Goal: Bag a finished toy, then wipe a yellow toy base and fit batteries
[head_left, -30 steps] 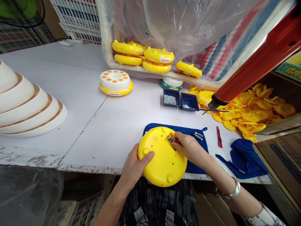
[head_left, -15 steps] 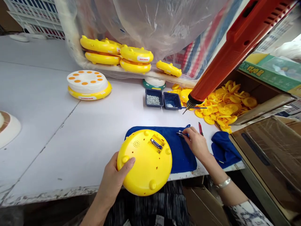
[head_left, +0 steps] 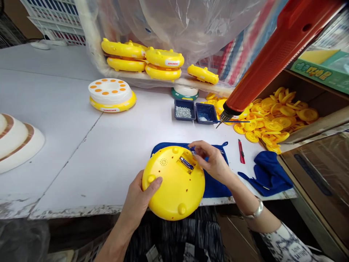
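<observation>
My left hand (head_left: 145, 193) grips the left edge of a round yellow base (head_left: 171, 193), its thumb lying on the face. The base is tilted, showing small pegs, a speaker grid and an open battery compartment with a blue battery (head_left: 187, 163) inside. Pinched between the fingertips of my right hand (head_left: 212, 160) is another blue battery (head_left: 193, 150), right beside the compartment's upper right edge. Part of that battery is hidden by the fingers. Under the base lies a blue cloth (head_left: 215, 185).
A red electric screwdriver (head_left: 253, 76) hangs at the right, above blue trays (head_left: 185, 115) of screws. Yellow parts (head_left: 278, 116) spill from a box. A red cutter (head_left: 241, 151) and bunched blue cloth (head_left: 269, 174) lie right. A white-and-yellow unit (head_left: 111, 95) stands left.
My right hand has moved left from the cloth to the battery compartment, carrying a battery. My left hand still holds the base. The whole view has shifted slightly.
</observation>
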`<state>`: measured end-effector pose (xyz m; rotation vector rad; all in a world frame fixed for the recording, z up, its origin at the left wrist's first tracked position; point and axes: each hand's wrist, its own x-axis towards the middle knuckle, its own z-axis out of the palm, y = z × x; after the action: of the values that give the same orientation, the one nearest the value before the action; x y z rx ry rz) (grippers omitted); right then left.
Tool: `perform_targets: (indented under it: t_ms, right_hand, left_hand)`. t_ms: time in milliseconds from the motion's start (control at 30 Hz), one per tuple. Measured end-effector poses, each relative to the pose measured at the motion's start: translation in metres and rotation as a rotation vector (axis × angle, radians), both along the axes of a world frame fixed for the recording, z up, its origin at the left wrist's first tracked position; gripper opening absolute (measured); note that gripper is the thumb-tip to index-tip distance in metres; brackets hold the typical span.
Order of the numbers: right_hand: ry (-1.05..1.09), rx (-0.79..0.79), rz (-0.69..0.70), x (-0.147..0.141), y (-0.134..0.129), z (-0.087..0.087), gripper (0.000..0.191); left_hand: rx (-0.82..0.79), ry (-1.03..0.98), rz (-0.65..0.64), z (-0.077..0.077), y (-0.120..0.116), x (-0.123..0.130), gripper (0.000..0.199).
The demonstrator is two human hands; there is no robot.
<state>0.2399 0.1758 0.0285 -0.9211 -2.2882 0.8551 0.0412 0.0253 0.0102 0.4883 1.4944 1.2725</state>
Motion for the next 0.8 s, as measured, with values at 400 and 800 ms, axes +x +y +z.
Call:
perform_targets:
  t_ms: [400, 800]
  right_hand:
    - [-0.322, 0.295, 0.140, -0.007, -0.004, -0.003, 0.028]
    - [-0.251, 0.154, 0.034, -0.010, -0.005, -0.010, 0.013]
  left_hand:
    - [0.030, 0.006, -0.011, -0.001, -0.001, -0.001, 0.060]
    - [0.008, -0.058, -0.013, -0.001, 0.002, -0.004, 0.066]
